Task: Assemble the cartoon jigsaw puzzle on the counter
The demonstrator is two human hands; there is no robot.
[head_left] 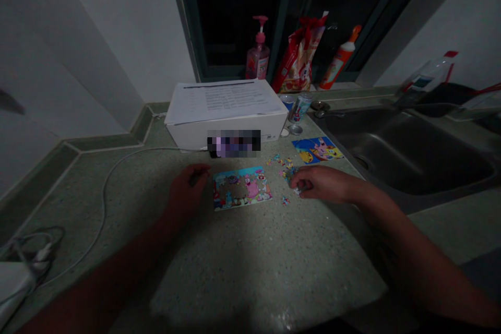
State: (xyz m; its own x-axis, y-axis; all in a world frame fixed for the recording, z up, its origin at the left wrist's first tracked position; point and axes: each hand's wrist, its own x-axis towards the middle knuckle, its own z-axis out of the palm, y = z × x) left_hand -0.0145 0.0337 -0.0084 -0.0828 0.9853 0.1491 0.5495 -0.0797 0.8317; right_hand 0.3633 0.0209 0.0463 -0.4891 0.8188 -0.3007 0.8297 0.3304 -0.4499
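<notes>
1. Head view, 12 o'clock pointing away from the person: the fingers [299, 179] of the right hand [321, 182] are bent down into the near end of the loose pieces [289, 163]; I cannot tell whether a piece is gripped between them.
2. The fingers of the left hand [187, 190] are curled, the index stretched toward 3 o'clock; it is too dim to tell whether they pinch anything.
3. The relation that matters: the partly filled picture puzzle [252, 188] lies flat on the worktop [274, 266] between the hands, at 9 o'clock from the right fingers and about 4 o'clock from the left ones. Its long axis runs nearly from 9 to 3, the right end tipped slightly away.
4. The left hand is nearer, just beside the puzzle's left edge; a strip of bare worktop separates the right fingers from its right edge.
5. Around the right fingers, loose pieces spread toward 11 o'clock, and a stray piece [285, 200] sits at about 7.
6. Farther out, a picture card [319, 150] lies at 1 o'clock from the right fingers, with a can [301, 108] beyond at 12.
7. At the puzzle's 12 o'clock stands a white box [188, 137] bearing a printed sheet [230, 100]; a metal sink [415, 151] lies toward 2 o'clock from the right fingers.
</notes>
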